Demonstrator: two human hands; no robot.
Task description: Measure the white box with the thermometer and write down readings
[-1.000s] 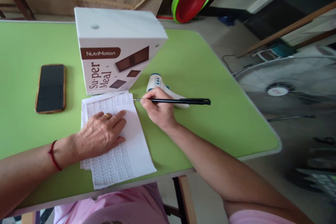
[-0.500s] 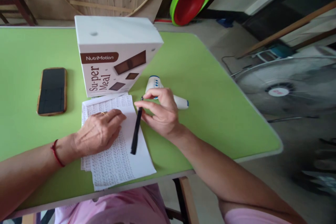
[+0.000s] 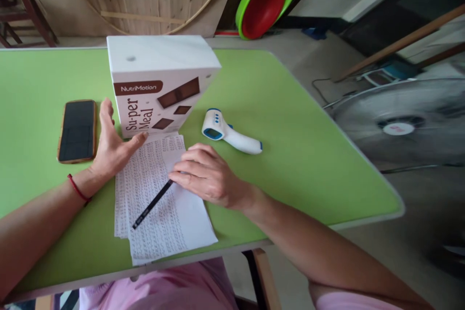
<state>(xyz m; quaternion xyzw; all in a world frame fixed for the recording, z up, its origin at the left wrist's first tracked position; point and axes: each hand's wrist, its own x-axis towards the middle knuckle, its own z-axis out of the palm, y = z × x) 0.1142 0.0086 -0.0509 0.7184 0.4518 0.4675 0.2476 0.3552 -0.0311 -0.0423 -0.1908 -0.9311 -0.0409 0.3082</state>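
Observation:
My left hand (image 3: 112, 147) is at the lower left corner of a white NutriMotion "Su-per Meal" box (image 3: 140, 75). Its thumb and fingers are spread, the thumb along the bottom of the front face and the fingers beside the left side; firm contact cannot be told. In my right hand (image 3: 210, 177) is a black pen (image 3: 152, 204), slanting down to the left over the papers. Beneath lie sheets of handwritten paper (image 3: 160, 232), stacked slightly askew, their far edge close to the box. Beyond my right hand rests a white and blue infrared thermometer (image 3: 236, 139).
A smartphone (image 3: 77, 131) in a brown case lies left of my left hand on the green table (image 3: 301, 164). Past the table's right edge stands a fan (image 3: 397, 126). Green and red basins (image 3: 263, 9) lean behind the far edge.
My left hand has left the papers and moved up to the box's left corner, its fingers spreading. My right hand has come down and left over the sheets with the pen, uncovering the thermometer.

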